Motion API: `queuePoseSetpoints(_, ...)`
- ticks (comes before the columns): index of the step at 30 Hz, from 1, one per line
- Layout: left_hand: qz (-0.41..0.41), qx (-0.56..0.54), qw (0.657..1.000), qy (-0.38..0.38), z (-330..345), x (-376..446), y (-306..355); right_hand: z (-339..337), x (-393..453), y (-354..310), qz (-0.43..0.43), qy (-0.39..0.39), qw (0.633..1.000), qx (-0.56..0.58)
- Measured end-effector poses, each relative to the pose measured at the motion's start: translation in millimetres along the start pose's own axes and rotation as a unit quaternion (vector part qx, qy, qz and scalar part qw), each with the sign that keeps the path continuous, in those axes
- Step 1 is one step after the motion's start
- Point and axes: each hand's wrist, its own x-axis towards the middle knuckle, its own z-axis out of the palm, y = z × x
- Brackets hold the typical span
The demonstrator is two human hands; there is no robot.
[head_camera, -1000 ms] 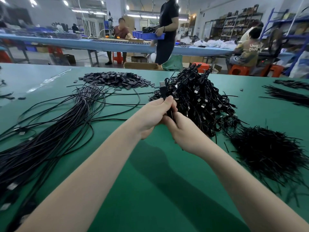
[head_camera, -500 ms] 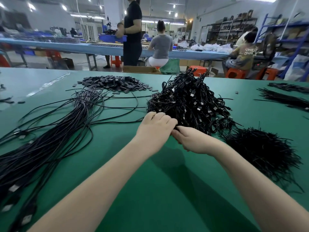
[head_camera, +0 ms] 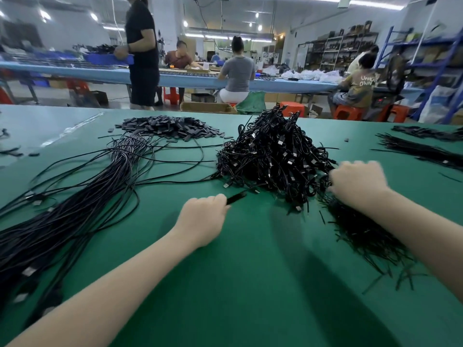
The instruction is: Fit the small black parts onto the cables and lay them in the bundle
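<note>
While my left hand (head_camera: 204, 216) grips a small black part (head_camera: 236, 197) on the green desk (head_camera: 250, 284), my right hand (head_camera: 355, 182) curls into the tangled cable heap (head_camera: 273, 156), grasp unclear, long cable bundle (head_camera: 75, 209) lying left.

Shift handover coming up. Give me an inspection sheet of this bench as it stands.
Surface: green table, wide bare area between the forearms.
Job's things: tangled cable heap centre; flat black parts pile behind the laid-out bundle at left; pile of thin black strips at right.
Clutter: a few stray black pieces by the parts pile; more black bunches at far right.
Hands: left hand has its grip on a black cable end; right hand at the heap's right edge, grip hidden.
Cables: loose loops spread off the bundle.
Surroundings: other workers at a long blue table; shelving at right.
</note>
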Motion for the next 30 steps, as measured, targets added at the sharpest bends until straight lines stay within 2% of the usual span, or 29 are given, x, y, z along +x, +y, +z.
queuePoseSetpoints(1, -0.031, -0.051, 0.998, -0.007, 4, -4, -9, 7, 0, 14, 0.038, -0.038, 0.999, -0.005)
queuePoseSetpoints(3, -0.086, -0.189, 0.978, -0.029, 7, -7, -21, 23, -2, 31, 0.059, -0.096, 0.994, 0.009)
queuePoseSetpoints(6, -0.126, -0.314, 0.940, -0.045, 8, -7, -26, 32, -8, 39, 0.063, -0.102, 0.992, 0.050)
queuePoseSetpoints(9, -0.126, -0.342, 0.927, -0.086, 6, -9, -24, 29, -12, 41, 0.082, -0.075, 0.992, 0.062)
queuePoseSetpoints(11, -0.129, -0.355, 0.921, -0.098, 5, -10, -24, 26, -11, 43, 0.102, -0.097, 0.985, 0.100)
queuePoseSetpoints(13, -0.138, -0.367, 0.914, -0.101, 2, -10, -24, 23, -9, 45, 0.122, -0.115, 0.977, 0.132)
queuePoseSetpoints(19, -0.146, -0.386, 0.906, -0.095, 3, -6, -24, 12, -5, 40, 0.137, -0.098, 0.974, 0.150)
queuePoseSetpoints(22, -0.152, -0.465, 0.868, -0.081, 2, -3, -24, -5, -2, 32, 0.124, -0.056, 0.966, 0.220)
queuePoseSetpoints(24, -0.154, -0.517, 0.838, -0.084, 0, 1, -22, -22, -3, 16, 0.073, 0.023, 0.936, 0.343)
queuePoseSetpoints(26, -0.147, -0.557, 0.812, -0.100, -2, 3, -17, -45, -9, -13, 0.017, 0.089, 0.863, 0.497)
queuePoseSetpoints(28, -0.140, -0.572, 0.800, -0.115, -5, 5, -11, -65, -15, -48, -0.031, 0.101, 0.813, 0.573)
queuePoseSetpoints(30, -0.137, -0.568, 0.804, -0.112, -9, 6, -6, -75, -20, -80, -0.086, 0.085, 0.795, 0.595)
